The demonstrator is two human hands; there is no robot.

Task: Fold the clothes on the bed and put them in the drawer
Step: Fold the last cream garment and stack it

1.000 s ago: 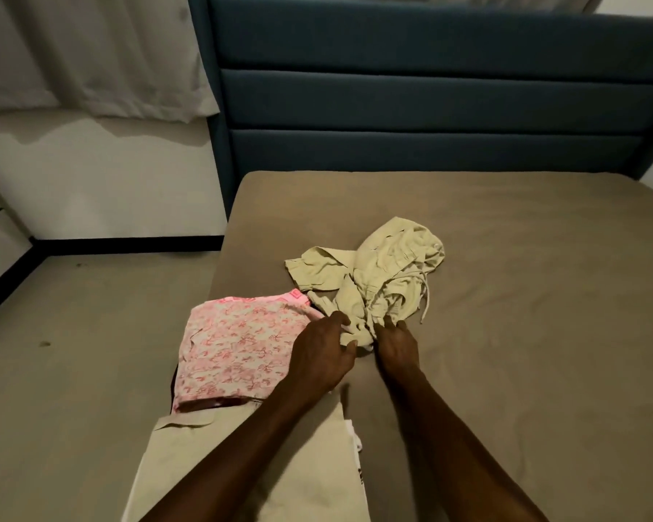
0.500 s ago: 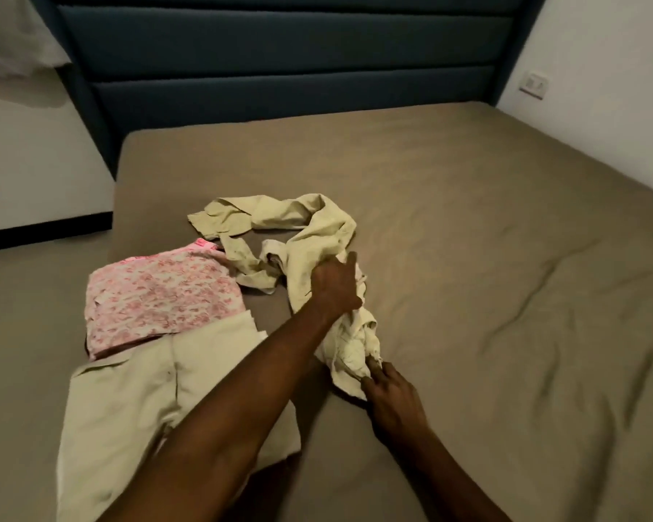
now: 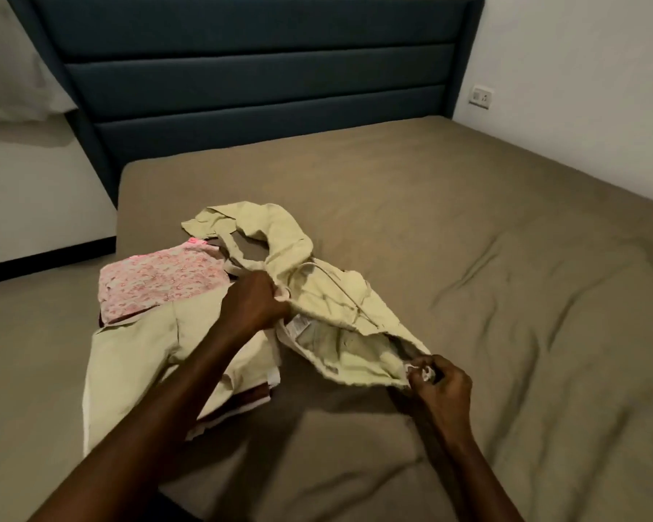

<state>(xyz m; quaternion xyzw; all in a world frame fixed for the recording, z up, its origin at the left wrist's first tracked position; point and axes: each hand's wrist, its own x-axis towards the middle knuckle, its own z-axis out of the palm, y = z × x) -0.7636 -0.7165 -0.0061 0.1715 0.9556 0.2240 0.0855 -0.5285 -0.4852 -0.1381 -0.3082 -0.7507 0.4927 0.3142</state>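
A crumpled pale yellow-green garment with a drawstring (image 3: 328,307) lies on the bed (image 3: 506,295), its waistband stretched open between my hands. My left hand (image 3: 255,305) grips one end of the waistband. My right hand (image 3: 440,382) pinches the other end, lifted slightly off the sheet. The garment's legs trail back toward the headboard. To the left sits a folded pink floral piece (image 3: 159,282) and, nearer me, a folded pale yellow-green piece (image 3: 136,367), partly hidden by my left forearm. No drawer is in view.
A dark blue padded headboard (image 3: 257,81) stands at the far end. The bed's left edge drops to a beige floor (image 3: 23,356). A white wall with a socket (image 3: 481,96) runs along the right. A wide stretch of wrinkled brown sheet lies to the right.
Both hands have taken hold of the waistband and pulled it apart and toward me, spreading the garment open. My view has swung right, bringing the right wall into sight.
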